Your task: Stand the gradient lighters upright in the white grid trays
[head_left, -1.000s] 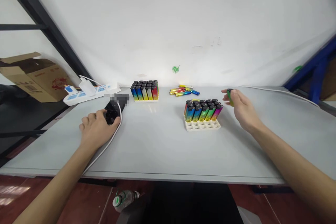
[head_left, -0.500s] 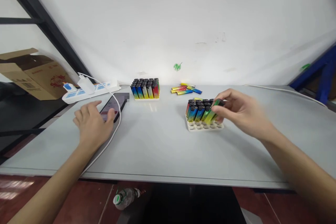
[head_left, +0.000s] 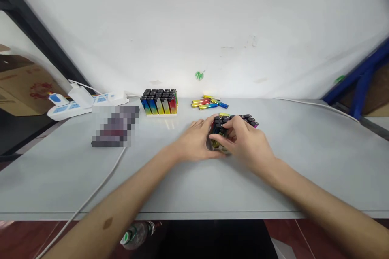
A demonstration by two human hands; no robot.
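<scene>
Both hands at the half-filled lighter tray

Head view: the left hand [head_left: 196,143] rests curled against the near left side of the white plastic tray of black-capped rainbow lighters [head_left: 235,123] at mid-table. The right hand [head_left: 246,141] is closed around what seems to be one lighter, setting it among the front rows; its fingers hide the slot. I judge seating is under way; next, press it upright while steadying the tray.

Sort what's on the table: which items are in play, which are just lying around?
In play:
left hand
right hand
near tray of black-capped rainbow lighters, both hands on it

Lying about:
far full tray of rainbow lighters
loose rainbow lighters
white power strip
white cable
grey table
</scene>
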